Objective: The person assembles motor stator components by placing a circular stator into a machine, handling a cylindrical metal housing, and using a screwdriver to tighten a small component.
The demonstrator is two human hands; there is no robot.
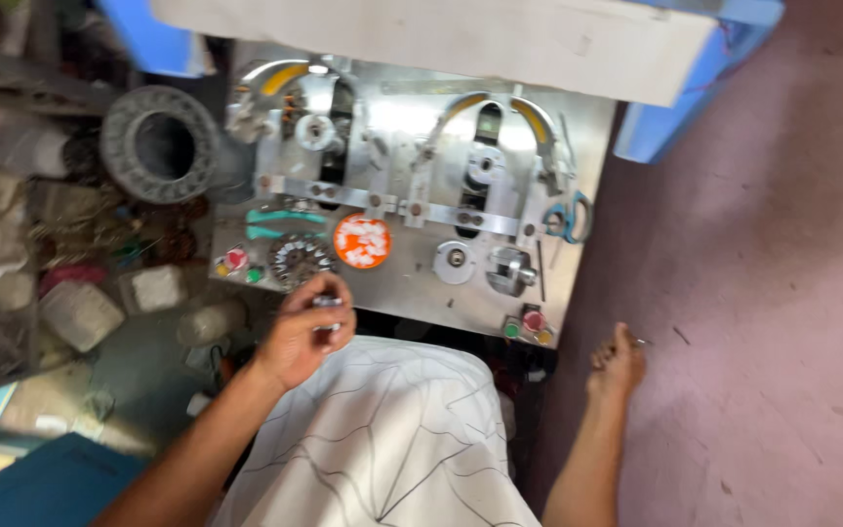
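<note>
Small metal part point(327, 304) was pinched between the fingertips of the left hand point(301, 332) just before the steel machine plate point(412, 283), seemingly so it could be inspected, while the right hand point(618, 359) was hung aside, fingers loosely curled around nothing.

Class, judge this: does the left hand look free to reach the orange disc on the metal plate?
Probably yes: the left hand hovers near the orange disc with nothing between, though its fingers already hold a small metal part.
</note>
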